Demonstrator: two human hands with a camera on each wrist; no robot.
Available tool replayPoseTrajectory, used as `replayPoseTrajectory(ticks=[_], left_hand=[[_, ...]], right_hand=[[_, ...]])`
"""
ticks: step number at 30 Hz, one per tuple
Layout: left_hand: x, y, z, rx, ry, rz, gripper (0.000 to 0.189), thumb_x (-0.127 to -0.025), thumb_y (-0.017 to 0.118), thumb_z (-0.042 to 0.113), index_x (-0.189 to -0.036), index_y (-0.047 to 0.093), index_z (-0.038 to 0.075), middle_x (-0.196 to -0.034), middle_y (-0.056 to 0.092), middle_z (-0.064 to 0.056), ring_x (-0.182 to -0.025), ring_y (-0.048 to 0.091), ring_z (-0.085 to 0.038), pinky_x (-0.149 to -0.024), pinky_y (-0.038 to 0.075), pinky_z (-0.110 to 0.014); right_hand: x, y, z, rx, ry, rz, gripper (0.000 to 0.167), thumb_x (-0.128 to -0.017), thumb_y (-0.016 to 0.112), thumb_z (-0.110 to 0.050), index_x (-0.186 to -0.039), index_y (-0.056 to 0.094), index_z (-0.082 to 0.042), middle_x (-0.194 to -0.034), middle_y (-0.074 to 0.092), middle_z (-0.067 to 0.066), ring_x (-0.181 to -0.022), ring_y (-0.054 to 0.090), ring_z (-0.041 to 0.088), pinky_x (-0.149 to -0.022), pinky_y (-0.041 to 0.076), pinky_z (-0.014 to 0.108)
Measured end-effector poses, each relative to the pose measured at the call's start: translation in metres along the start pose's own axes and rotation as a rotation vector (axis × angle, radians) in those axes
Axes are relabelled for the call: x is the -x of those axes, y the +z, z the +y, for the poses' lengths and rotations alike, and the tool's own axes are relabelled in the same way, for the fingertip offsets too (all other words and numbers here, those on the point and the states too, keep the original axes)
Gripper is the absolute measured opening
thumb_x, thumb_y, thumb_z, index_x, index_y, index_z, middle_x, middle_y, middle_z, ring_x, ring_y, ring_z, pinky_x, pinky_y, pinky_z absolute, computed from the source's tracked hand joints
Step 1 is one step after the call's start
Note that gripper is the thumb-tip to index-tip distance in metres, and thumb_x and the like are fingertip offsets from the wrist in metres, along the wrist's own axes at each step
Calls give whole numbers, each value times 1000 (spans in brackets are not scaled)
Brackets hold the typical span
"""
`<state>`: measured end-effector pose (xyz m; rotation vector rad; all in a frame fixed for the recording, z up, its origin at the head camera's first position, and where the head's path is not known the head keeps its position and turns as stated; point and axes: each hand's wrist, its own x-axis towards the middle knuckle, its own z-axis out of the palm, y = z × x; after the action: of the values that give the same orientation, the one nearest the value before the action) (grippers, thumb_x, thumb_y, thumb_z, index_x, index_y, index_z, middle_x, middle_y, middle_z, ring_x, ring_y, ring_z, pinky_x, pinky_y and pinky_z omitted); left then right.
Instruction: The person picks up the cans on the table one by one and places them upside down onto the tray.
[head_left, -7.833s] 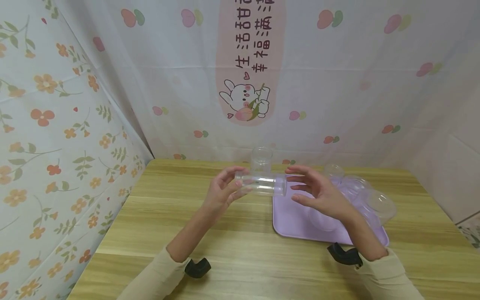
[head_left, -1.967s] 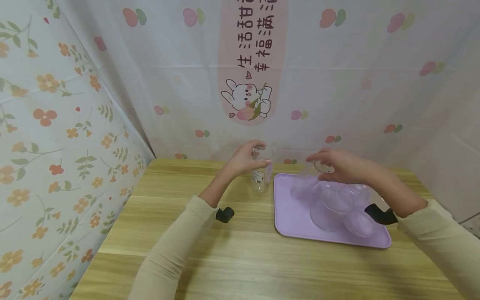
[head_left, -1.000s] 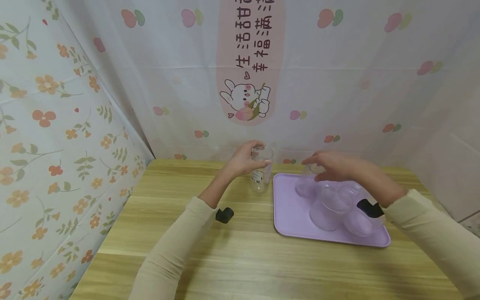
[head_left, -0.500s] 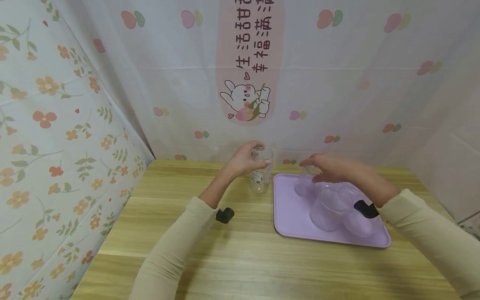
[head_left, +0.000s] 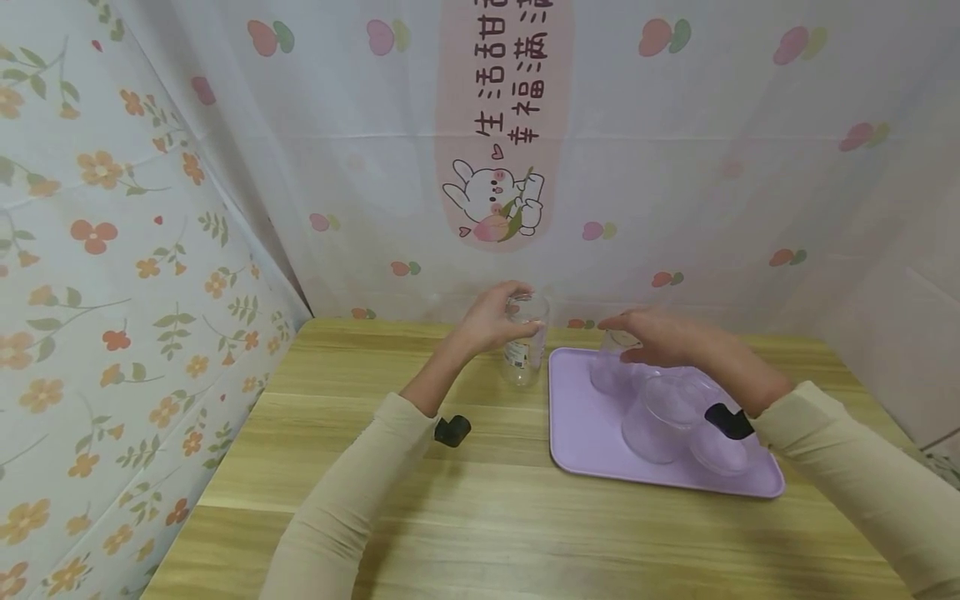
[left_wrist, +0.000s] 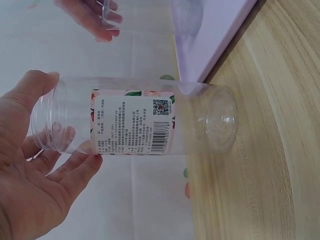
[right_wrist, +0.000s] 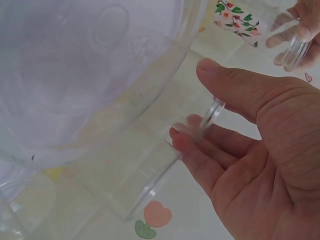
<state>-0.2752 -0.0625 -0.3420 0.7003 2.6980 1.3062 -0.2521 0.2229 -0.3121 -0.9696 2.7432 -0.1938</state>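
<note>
A clear plastic jar (head_left: 517,360) with a printed label (left_wrist: 132,122) stands upright on the wooden table, left of a lilac tray (head_left: 581,450). My left hand (head_left: 489,321) grips it around the neck, thumb on one side and fingers on the other. At the tray's back left corner is a clear cylindrical cup (head_left: 610,377). Thumb and fingers of my right hand (head_left: 667,337) hold that cup at its rim (right_wrist: 214,112). The cup's lower part overlaps the tray in the head view.
On the tray, a wide clear tub (head_left: 651,433) and a rounded clear container (head_left: 718,450) crowd the right side, with further clear pieces behind, partly hidden by my right arm. A printed curtain (head_left: 360,167) hangs behind the table (head_left: 465,517).
Earlier a clear jar was held sideways in my left hand; now that hand grips the standing labelled jar. Over the last two seconds my right hand has drifted slightly left and down at the cup.
</note>
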Motion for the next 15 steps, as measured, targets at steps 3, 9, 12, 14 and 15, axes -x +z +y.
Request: replayPoseTrajectory(ticks=[3,9,12,14,15], left_hand=[[-1,0,2,-18,4,-9,64,-91,79,23,-143,50,1,-142,54,-12,-126,57,-31,-101,50,-35],[-7,-5,11,-193,13,-60,61,-93,76,26,-143,51,0,-139,57,-14,-124,57,-30,-104,46,-34],[-9,-9,19,-273,22,-104,58,-93,75,25,-141,53,-1,-137,59,-14,-126,55,-29,-106,44,-35],[-10,-11,25,-308,26,-136,55,-92,74,24,-138,56,1,-135,60,-15,-126,54,-29,-105,44,-36],[-11,-12,27,-323,26,-151,53,-92,74,24,-137,57,3,-135,60,-15,-125,54,-28,-104,45,-37]], right_hand=[[0,0,-1,-2,-1,-2,57,-88,79,-3,-139,56,5,-134,59,26,-124,55,44,-97,50,55],[-1,0,-2,6,2,-5,58,-88,79,-3,-140,55,6,-134,59,26,-123,56,44,-97,50,55],[-2,0,-3,5,-1,-9,58,-87,79,-2,-139,55,7,-134,58,27,-124,55,44,-98,50,55],[-3,0,-3,-1,-4,-12,59,-87,80,-2,-139,55,7,-135,58,27,-124,55,44,-99,49,56],[-3,0,-3,-3,-6,-13,60,-87,80,-3,-139,54,8,-135,58,27,-124,55,45,-99,48,56]])
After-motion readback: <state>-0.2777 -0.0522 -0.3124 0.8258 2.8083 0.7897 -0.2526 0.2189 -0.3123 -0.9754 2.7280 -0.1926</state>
